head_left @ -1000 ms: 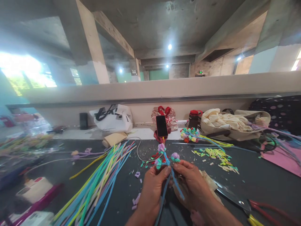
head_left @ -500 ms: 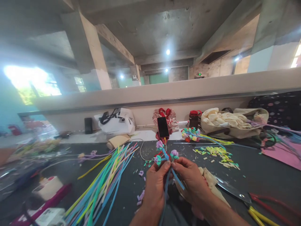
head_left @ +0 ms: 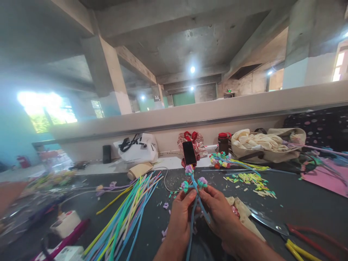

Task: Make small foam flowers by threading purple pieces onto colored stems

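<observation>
Between my two hands stands a small spray of pipe-cleaner flowers (head_left: 202, 182), purple and green heads on blue stems. My left hand (head_left: 182, 214) pinches the blue stems from the left, thumb on top. From the right, my right hand (head_left: 217, 208) closes its thumb and fingers on a blue pipe-cleaner stem (head_left: 203, 209) just under the right flower. Another blue stem (head_left: 191, 228) hangs down between the wrists. Three flower heads show above the fingertips. Purple cut bits (head_left: 165, 206) lie left of my left hand.
Many coloured pipe cleaners (head_left: 122, 221) lie at left. Scissors (head_left: 282, 230) with red and yellow handles lie at right, beyond a crumpled beige cloth (head_left: 244, 214). Yellow cut pieces (head_left: 251, 181), a flower bunch (head_left: 221, 159), a phone (head_left: 189, 153) and a bottle (head_left: 223, 142) are farther back.
The view has tilted slightly upward, so the scene sits lower. The blue stems have come closer together below my fingers, and the right flower is nearer the central stem.
</observation>
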### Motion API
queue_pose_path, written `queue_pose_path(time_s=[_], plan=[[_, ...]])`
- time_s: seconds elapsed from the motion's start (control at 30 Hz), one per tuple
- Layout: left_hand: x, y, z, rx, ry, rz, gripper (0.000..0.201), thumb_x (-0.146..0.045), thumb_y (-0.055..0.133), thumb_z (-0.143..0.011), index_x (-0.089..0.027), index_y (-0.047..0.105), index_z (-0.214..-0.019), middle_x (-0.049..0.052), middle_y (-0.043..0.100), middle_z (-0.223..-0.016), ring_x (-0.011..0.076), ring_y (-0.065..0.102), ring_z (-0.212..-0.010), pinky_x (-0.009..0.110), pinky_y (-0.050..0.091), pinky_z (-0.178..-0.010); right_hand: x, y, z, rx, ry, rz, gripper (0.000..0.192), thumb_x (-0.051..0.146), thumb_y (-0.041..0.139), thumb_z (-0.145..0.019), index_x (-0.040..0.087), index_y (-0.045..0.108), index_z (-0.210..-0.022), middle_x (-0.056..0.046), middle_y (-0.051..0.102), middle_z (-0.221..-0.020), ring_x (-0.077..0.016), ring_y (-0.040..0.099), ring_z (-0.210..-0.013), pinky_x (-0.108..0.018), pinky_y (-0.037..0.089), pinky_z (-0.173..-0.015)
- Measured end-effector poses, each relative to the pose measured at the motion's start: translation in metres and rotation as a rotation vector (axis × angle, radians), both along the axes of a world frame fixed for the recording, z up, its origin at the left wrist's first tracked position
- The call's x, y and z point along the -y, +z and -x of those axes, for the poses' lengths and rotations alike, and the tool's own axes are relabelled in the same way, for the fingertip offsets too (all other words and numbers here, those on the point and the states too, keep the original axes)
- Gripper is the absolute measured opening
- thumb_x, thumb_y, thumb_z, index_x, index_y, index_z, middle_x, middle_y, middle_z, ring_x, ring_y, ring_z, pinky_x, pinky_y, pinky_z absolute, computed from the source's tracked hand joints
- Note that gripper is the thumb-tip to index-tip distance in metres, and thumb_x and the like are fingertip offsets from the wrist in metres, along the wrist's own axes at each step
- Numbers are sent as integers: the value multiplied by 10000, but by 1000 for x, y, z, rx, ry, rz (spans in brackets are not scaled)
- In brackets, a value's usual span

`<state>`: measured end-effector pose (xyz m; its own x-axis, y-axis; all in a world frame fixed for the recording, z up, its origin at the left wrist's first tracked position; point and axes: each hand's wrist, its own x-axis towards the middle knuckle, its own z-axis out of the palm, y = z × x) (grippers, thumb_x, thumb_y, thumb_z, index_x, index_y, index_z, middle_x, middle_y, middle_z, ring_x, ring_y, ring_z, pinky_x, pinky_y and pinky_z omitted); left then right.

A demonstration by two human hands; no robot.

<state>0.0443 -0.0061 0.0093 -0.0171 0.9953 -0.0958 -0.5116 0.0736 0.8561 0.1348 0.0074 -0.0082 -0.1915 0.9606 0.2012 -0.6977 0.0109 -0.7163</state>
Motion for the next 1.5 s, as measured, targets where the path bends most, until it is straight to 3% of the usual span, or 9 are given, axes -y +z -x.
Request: queue_pose_path(time_s=[0.2, 0.43, 0.57, 0.7, 0.93, 1.07, 1.2, 1.33, 1.5], plan=[[0, 1, 2, 15, -33, 5, 236, -223, 665, -578, -178, 615, -804, -14, 645, -701, 63, 550, -506, 158, 399, -462, 1, 3, 1, -25, -7, 21, 154, 257, 674, -596, 167, 563, -652, 46, 518, -540, -69, 420, -441, -189, 311, -443], [-1, -2, 1, -25, 0, -49, 249, -213, 690, -531, -130, 651, -762, 46, 665, -710, 77, 536, -469, 183, 397, -466, 5, 6, 0, 7, -23, -16, 161, 227, 697, -554, 156, 574, -631, 38, 535, -530, -83, 459, -488, -185, 341, -464], [-1, -3, 3, -66, -17, -89, 273, -228, 693, -528, -155, 651, -787, 45, 668, -755, 113, 573, -586, 194, 410, -512, 4, 6, 1, -17, -26, 2, 145, 204, 698, -546, 166, 573, -608, 47, 543, -519, -74, 453, -466, -184, 339, -460], [-3, -3, 4, -124, -10, -122, 288, -223, 704, -509, -131, 651, -777, 56, 662, -743, 115, 554, -570, 207, 413, -508, -1, 2, -1, -13, -6, 17, 137, 197, 696, -546, 172, 563, -566, 49, 547, -507, -81, 464, -454, -205, 358, -478], [-6, -2, 6, -139, -15, -121, 253, -206, 708, -497, -130, 641, -730, 13, 638, -634, 109, 539, -525, 215, 418, -503, -12, -13, -4, 42, -12, 23, 169, 199, 685, -579, 159, 612, -726, 38, 551, -522, -81, 472, -448, -246, 408, -551], [-3, -2, 3, -48, -47, -59, 261, -269, 672, -562, -141, 617, -783, 7, 620, -602, 98, 527, -468, 211, 407, -454, -9, -12, -2, -35, 21, 51, 224, 178, 667, -604, 160, 600, -817, 30, 560, -559, -84, 484, -454, -250, 421, -529], [-4, -4, 2, -77, -124, -19, 299, -299, 674, -555, -138, 610, -799, 10, 617, -584, 98, 519, -435, 215, 396, -439, -9, -9, -1, -67, 23, 88, 264, 206, 702, -554, 154, 596, -790, 10, 585, -571, -136, 555, -552, -251, 430, -537], [-7, -7, 3, -172, -143, -20, 340, -226, 727, -461, -129, 615, -767, 2, 614, -555, 113, 537, -455, 224, 403, -475, -14, -11, -3, 0, -9, 126, 265, 223, 729, -505, 143, 590, -716, 27, 576, -518, -77, 493, -422, -183, 376, -424], [-6, -5, 3, -184, -144, -5, 237, -264, 703, -495, -125, 591, -651, 0, 586, -485, 103, 520, -417, 222, 402, -458, -11, -6, -4, 43, -17, 140, 234, 253, 712, -535, 138, 574, -686, 24, 570, -507, -56, 458, -383, -157, 329, -365]])
